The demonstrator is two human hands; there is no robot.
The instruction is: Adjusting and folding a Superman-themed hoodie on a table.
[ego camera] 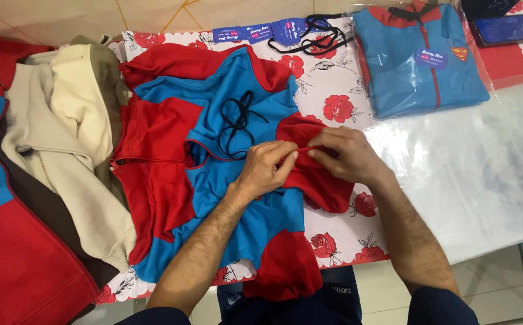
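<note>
Left hand (265,167) and right hand (344,153) met fingertip to fingertip over a red and blue garment (225,174), both pinching a red fold near its middle, fingers curled and pressed together. Lay spread across a flower-print tablecloth (339,108), hem hanging over the near edge toward the knees. Black cord (235,123) coiled loose on the blue chest panel, just beyond the left knuckles. Piled hard against the garment's left side: a cream garment (68,132) and more red and blue cloth (14,259), leaving no bare room there. Open space only to the right, under a sheet of clear plastic (478,162) stretched to the table's corner. At the far edge, a row of small blue tags (252,31) on black strings, fanned side by side. Beside them, top right, a folded blue jacket in a clear bag (421,60), red zip down the front, one blue oval sticker on the wrapping and a small emblem on the chest. Dark phone (505,29) resting behind the bag.
</note>
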